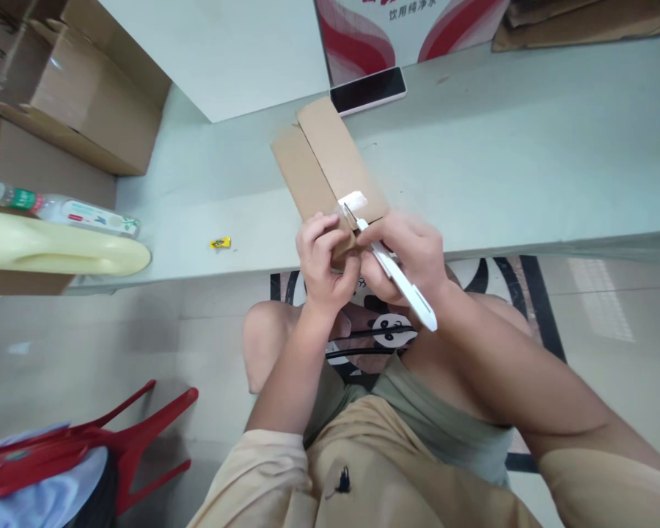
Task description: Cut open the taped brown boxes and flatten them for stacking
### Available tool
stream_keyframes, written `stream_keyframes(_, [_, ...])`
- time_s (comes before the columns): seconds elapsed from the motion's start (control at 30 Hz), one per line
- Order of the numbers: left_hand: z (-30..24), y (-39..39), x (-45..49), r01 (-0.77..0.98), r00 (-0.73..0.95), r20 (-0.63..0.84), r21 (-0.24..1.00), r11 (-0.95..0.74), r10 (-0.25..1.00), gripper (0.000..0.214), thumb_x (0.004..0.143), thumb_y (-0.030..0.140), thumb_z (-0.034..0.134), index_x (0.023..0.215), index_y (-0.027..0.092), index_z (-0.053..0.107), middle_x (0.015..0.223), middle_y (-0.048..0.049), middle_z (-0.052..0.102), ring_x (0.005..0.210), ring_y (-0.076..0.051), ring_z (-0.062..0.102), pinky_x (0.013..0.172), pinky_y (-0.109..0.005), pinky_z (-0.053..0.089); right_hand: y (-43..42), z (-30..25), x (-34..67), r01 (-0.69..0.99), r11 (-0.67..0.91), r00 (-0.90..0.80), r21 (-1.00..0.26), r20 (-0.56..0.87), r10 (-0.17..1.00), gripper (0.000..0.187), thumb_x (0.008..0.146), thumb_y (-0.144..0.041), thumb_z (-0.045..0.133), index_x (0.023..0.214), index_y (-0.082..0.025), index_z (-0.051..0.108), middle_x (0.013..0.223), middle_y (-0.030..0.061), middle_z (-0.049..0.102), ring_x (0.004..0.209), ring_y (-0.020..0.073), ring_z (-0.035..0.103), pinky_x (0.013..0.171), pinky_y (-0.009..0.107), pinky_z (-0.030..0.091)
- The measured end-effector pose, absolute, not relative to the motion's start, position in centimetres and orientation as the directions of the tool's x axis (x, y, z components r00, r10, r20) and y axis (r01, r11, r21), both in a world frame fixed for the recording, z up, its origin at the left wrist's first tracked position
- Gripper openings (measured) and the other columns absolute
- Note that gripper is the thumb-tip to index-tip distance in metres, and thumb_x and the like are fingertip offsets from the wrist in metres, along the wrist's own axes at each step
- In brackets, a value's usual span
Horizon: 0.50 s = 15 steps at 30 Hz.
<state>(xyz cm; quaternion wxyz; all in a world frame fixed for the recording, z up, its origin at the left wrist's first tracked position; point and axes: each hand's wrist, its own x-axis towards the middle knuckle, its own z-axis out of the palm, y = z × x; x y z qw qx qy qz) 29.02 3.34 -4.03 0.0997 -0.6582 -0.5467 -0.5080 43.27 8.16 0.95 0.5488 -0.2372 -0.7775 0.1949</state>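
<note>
A small brown cardboard box [338, 150] lies tilted over the table's front edge, with a seam running along its face. My left hand [327, 260] grips the box's near end, its fingers curled round the cardboard. In my right hand [404, 249] is a white utility knife [401, 279], its blade pointing up and left toward the box. The blade tip is beside a white patch [353, 200], perhaps tape or a label, near the seam. Whether the blade touches the cardboard I cannot tell.
A phone [368, 90] lies behind the box, against a printed carton [412, 33]. A small yellow item [220, 242] is on the table [242, 183] to the left. Further left are a plastic bottle [77, 211], a pale yellow object [60, 246] and open cartons [93, 95]. A red chair [126, 447] stands lower left.
</note>
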Motion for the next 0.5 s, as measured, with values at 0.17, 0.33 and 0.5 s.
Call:
stream_keyframes(0.17, [-3.9, 3.5, 29.2, 0.811, -0.121, 0.776, 0.437, -0.389, 0.620, 0.024, 0.088, 0.031, 0.061, 0.111, 0.026, 0.055, 0.121, -0.0044, 0.060, 0.122, -0.023, 0.057, 0.111, -0.048, 0.046, 7.8, 0.8, 43.4, 0.210, 0.792, -0.358, -0.573, 0.709, 0.608, 0.007, 0.080, -0.017, 0.053, 0.077, -0.020, 0.059, 0.067, 0.0000, 0.052, 0.062, 0.0112, 0.048, 0.058, 0.026, 0.039])
stream_keyframes(0.33, [-3.9, 3.5, 29.1, 0.805, -0.121, 0.785, 0.436, -0.403, 0.608, 0.024, 0.088, 0.027, 0.061, 0.111, 0.026, 0.055, 0.120, -0.0040, 0.061, 0.122, -0.022, 0.057, 0.111, -0.047, 0.046, 7.3, 1.1, 43.4, 0.280, 0.732, -0.385, -0.620, 0.626, 0.678, 0.012, 0.082, -0.017, 0.051, 0.080, -0.019, 0.062, 0.070, 0.0007, 0.054, 0.063, 0.0109, 0.050, 0.059, 0.025, 0.040])
stream_keyframes(0.5, [-3.9, 3.5, 29.1, 0.795, -0.122, 0.789, 0.441, -0.417, 0.603, 0.022, 0.090, 0.030, 0.060, 0.111, 0.026, 0.056, 0.120, -0.0041, 0.061, 0.122, -0.021, 0.057, 0.111, -0.045, 0.046, 7.1, 0.8, 43.2, 0.253, 0.734, -0.386, -0.630, 0.630, 0.674, 0.013, 0.081, -0.016, 0.052, 0.083, -0.020, 0.064, 0.068, -0.0004, 0.049, 0.059, 0.0098, 0.047, 0.056, 0.025, 0.039])
